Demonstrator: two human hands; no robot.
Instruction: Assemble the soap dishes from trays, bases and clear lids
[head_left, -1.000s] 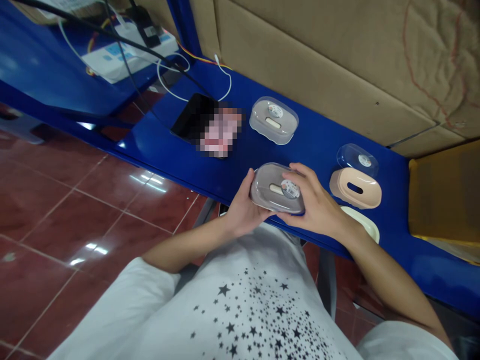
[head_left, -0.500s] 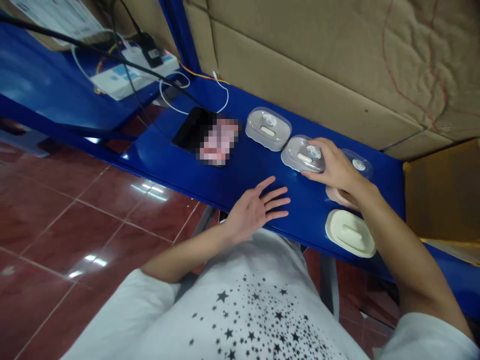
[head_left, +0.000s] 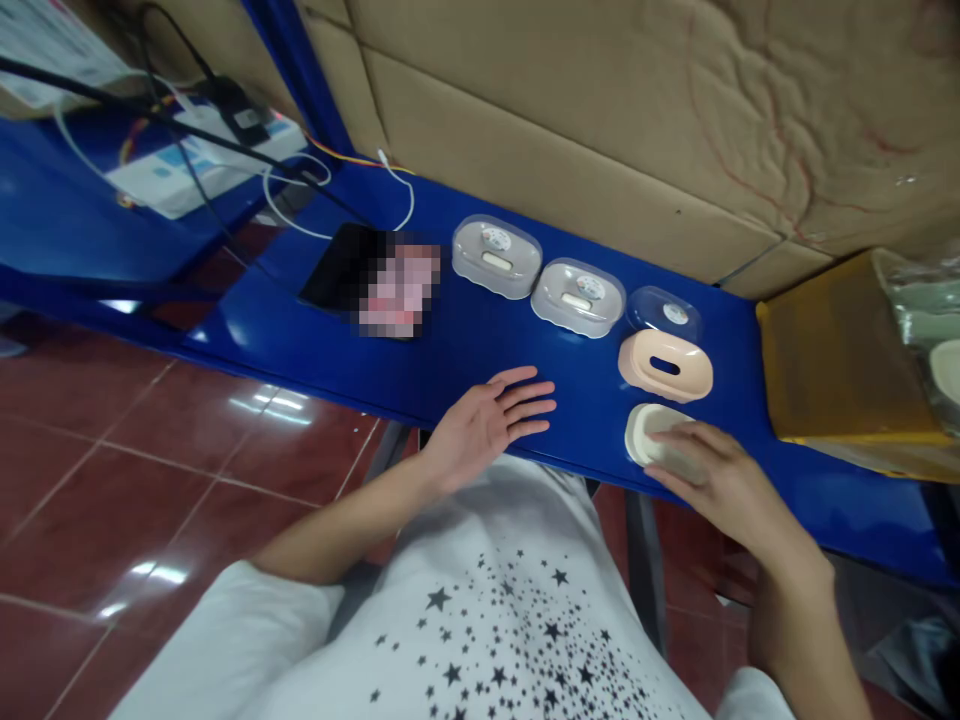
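Note:
My right hand [head_left: 701, 465] is over a cream oval piece with a raised ridge [head_left: 636, 432], at the front edge of the blue shelf. Its thumb and fingers close about the ridge, partly hiding the piece. Just behind lies a peach oval dish [head_left: 634, 368] with a slot in its base, open side up. A clear plastic lid [head_left: 651, 308] with a round sticker rests beyond the dish. My left hand [head_left: 484, 420] is palm up with fingers spread, holding nothing, near the shelf's front edge.
Two lidded oval boxes, a left one [head_left: 480, 275] and a right one [head_left: 551, 308], stand along the back. A blurred-out phone-like device [head_left: 397, 290] lies left of them. Cables run to a white power strip [head_left: 169, 180]. A yellow-brown carton [head_left: 825, 370] stands at right.
My right hand has let go of the right lidded box and moved toward me, onto the cream piece. The left hand stays spread. The whole view has shifted a little.

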